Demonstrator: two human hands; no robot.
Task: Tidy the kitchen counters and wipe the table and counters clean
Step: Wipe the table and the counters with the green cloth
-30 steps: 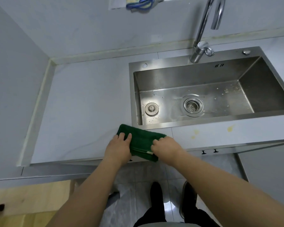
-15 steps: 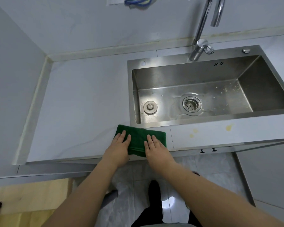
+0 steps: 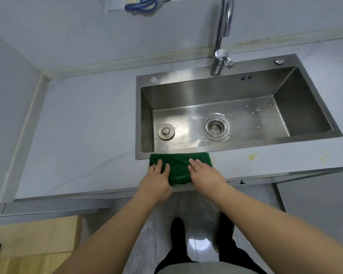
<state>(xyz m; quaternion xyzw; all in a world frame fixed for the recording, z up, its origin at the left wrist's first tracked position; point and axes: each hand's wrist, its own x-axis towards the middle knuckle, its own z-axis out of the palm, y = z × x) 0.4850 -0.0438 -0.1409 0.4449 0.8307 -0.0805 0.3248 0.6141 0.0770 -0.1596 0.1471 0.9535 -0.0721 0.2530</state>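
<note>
A dark green cloth (image 3: 179,167) lies folded into a flat rectangle on the pale grey desk (image 3: 83,139), on the narrow strip in front of the sink. Its far edge touches the sink's front rim; its near edge, where the stacked folds show, reaches the desk's front edge. The desk's strip to the right of the cloth bears a few yellow stains (image 3: 252,155).
</note>
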